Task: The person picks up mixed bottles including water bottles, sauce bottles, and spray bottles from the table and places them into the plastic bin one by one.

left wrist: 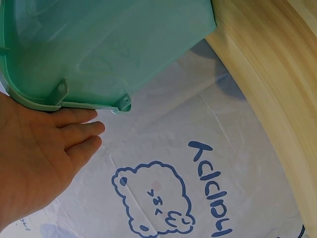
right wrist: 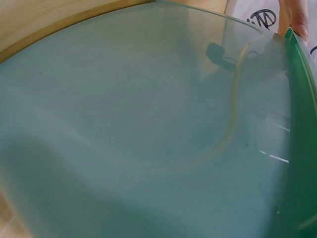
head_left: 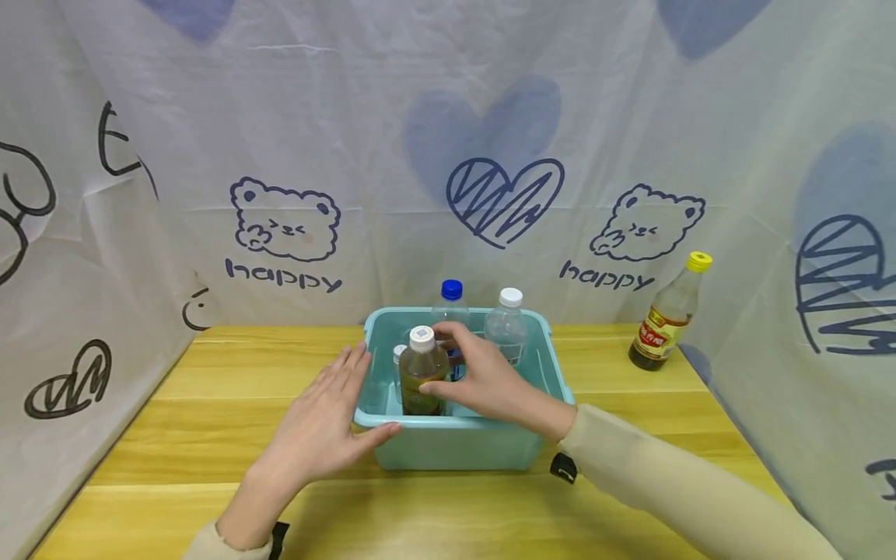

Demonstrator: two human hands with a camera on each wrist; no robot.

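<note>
A light-teal plastic tub (head_left: pixel 458 443) stands on the table with several bottles inside. My right hand (head_left: pixel 486 377) reaches over its rim and grips a brown bottle (head_left: pixel 423 365) with a white cap, thumb in front and fingers behind. The bottle stands upright near the tub's front left. My left hand (head_left: pixel 318 424) lies with straight fingers along the tub's left rim, its thumb at the front rim. In the left wrist view, the left hand's fingers (left wrist: pixel 79 133) touch the rim from outside. The tub's wall (right wrist: pixel 148 109) fills the right wrist view, hiding the right hand.
Behind the brown bottle are a blue-capped clear bottle (head_left: pixel 451 299), a white-capped clear bottle (head_left: pixel 505 327) and a small white-capped bottle (head_left: pixel 397 358). A yellow-capped glass bottle (head_left: pixel 661 323) stands on the wooden table (head_left: pixel 210 435) at right. Printed cloth (head_left: pixel 392 155) encloses the table.
</note>
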